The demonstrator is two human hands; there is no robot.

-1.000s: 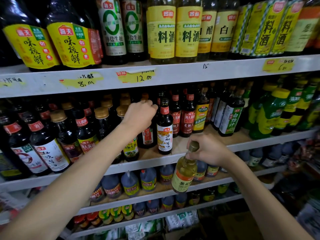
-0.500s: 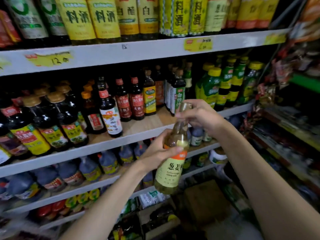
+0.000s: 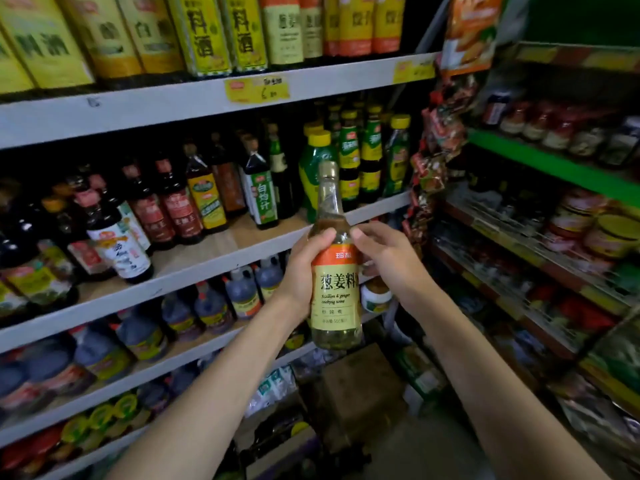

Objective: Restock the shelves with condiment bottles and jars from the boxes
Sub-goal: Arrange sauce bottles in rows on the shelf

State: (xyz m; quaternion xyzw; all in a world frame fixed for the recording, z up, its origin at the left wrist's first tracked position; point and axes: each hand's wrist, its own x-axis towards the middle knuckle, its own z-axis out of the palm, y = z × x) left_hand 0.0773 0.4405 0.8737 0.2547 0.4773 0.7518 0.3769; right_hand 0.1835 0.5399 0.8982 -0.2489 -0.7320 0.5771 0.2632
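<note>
Both bare forearms reach up from the bottom of the view and meet in front of the shelving, where the cooking wine bottle [image 3: 335, 289] is held upright in the air, clear of every shelf. The left hand [image 3: 303, 271] grasps it from the left side at label height: the palm lies against the glass, the thumb crosses the front just above the orange band, and the rest of the fingers wrap round behind, out of sight. The right hand [image 3: 384, 261] comes in from the right at the bottle's shoulder, wrist bent slightly, its fingers [image 3: 362, 235] curled with one tip touching the glass; whether this hand truly grips or only steadies the bottle cannot be told. The bottle's capped neck rises above both hands, in front of the green bottles [image 3: 317, 178] with yellow caps on the middle shelf [image 3: 214, 261]. Dark sauce bottles [image 3: 173, 209] stand further left on that shelf, beside a bare patch of board. A cardboard box [image 3: 360, 386] sits on the floor below the hands
</note>
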